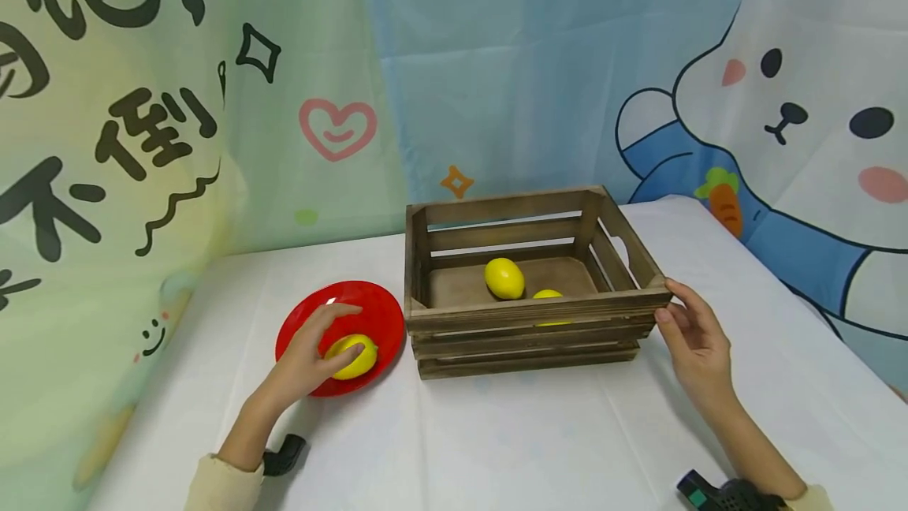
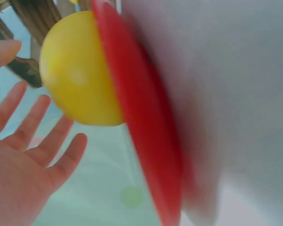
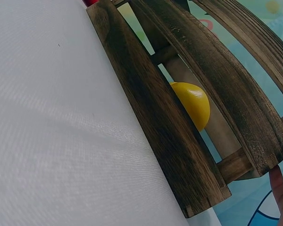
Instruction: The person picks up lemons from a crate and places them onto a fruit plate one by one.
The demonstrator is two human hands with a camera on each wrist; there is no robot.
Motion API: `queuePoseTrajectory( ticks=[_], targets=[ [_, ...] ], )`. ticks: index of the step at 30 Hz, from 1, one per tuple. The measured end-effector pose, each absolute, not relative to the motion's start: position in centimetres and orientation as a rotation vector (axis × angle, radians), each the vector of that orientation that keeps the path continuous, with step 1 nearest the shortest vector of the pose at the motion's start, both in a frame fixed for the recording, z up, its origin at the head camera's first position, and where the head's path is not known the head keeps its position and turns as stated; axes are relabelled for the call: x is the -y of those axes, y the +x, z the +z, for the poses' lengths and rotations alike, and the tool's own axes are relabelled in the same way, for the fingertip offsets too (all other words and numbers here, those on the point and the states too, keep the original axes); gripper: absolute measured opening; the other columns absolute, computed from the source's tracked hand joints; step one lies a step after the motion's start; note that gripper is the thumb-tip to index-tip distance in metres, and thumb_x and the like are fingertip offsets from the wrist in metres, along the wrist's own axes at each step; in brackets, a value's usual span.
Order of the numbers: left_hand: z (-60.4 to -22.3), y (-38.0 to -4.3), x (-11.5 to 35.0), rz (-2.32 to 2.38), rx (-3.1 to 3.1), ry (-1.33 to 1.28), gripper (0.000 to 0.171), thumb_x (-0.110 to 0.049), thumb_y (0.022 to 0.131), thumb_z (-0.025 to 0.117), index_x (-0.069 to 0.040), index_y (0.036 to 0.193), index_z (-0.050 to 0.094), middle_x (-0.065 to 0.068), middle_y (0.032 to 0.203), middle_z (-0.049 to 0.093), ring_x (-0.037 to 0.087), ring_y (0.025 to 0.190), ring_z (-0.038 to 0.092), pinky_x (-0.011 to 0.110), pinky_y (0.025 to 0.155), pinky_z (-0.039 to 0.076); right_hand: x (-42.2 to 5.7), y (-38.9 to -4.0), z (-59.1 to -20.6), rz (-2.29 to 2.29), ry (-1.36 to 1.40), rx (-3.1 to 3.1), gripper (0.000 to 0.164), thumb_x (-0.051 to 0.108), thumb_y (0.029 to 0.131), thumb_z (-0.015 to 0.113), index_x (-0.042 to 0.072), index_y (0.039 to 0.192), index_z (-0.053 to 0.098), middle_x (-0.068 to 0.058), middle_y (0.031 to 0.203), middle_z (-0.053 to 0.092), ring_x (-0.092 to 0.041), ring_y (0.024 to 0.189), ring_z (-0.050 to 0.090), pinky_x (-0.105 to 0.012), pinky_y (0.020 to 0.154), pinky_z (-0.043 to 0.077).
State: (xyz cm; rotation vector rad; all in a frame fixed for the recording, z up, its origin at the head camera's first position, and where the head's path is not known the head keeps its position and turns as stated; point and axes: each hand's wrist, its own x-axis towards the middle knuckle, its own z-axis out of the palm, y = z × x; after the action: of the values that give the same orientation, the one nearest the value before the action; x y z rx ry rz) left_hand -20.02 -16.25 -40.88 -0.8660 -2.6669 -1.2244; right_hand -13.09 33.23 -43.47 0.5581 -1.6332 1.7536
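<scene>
On a red plate (image 1: 386, 314) at the left lies a yellow lemon (image 1: 365, 364). My left hand (image 1: 307, 361) hovers over it, thumb and fingers spread around it. In the left wrist view, a gap shows between those fingers and the lemon (image 2: 80, 70). A slatted wooden crate (image 1: 525, 333) stands right of the plate, with one lemon (image 1: 504, 279) plainly visible inside and another (image 1: 548, 294) partly hidden behind the front slat. My right hand (image 1: 701, 349) holds the crate's front right corner between thumb and fingers; the right wrist view shows only a fingertip below a slat.
A white cloth (image 1: 525, 448) covers the table. Behind it hangs a printed curtain (image 1: 489, 85) with a cartoon bear, close to the crate's back. Dark devices are strapped at the left wrist (image 1: 285, 456) and right wrist (image 1: 731, 493).
</scene>
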Motion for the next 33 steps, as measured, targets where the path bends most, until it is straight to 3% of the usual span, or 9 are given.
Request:
queuePoseTrajectory(
  ticks=[11, 19, 33],
  targets=[
    [-36.5, -19.6, 14.7, -1.181, 2.475, -0.912, 0.05, 0.0, 0.082, 0.074, -0.001, 0.128, 0.055, 0.011, 0.128, 0.059, 0.027, 0.115, 0.055, 0.041, 0.096, 0.05, -33.4, -13.1, -43.2, 1.728, 0.555, 1.628, 0.052, -0.028, 0.087, 0.042, -0.012, 0.136, 0.046, -0.004, 0.126, 0.06, -0.009, 0.106, 0.062, -0.012, 0.086, 0.047],
    [-32.5, -20.9, 12.9, -1.175, 2.383, -1.053, 0.054, 0.002, 0.081, 0.075, -0.004, 0.131, 0.054, 0.009, 0.131, 0.057, 0.026, 0.118, 0.054, 0.022, 0.097, 0.047, -33.6, -13.2, -42.9, 1.73, 0.541, 1.638, 0.052, -0.027, 0.087, 0.042, -0.01, 0.136, 0.047, -0.003, 0.124, 0.06, -0.008, 0.106, 0.062, -0.011, 0.085, 0.047],
    [-29.2, -22.8, 10.1, -1.145, 2.282, -1.291, 0.049, 0.001, 0.084, 0.072, -0.005, 0.13, 0.056, 0.007, 0.129, 0.059, 0.021, 0.119, 0.053, 0.031, 0.098, 0.045, -33.1, -13.0, -43.1, 1.749, 0.569, 1.638, 0.052, -0.027, 0.087, 0.043, -0.011, 0.136, 0.047, -0.003, 0.12, 0.062, -0.008, 0.104, 0.062, -0.011, 0.082, 0.048]
  ],
)
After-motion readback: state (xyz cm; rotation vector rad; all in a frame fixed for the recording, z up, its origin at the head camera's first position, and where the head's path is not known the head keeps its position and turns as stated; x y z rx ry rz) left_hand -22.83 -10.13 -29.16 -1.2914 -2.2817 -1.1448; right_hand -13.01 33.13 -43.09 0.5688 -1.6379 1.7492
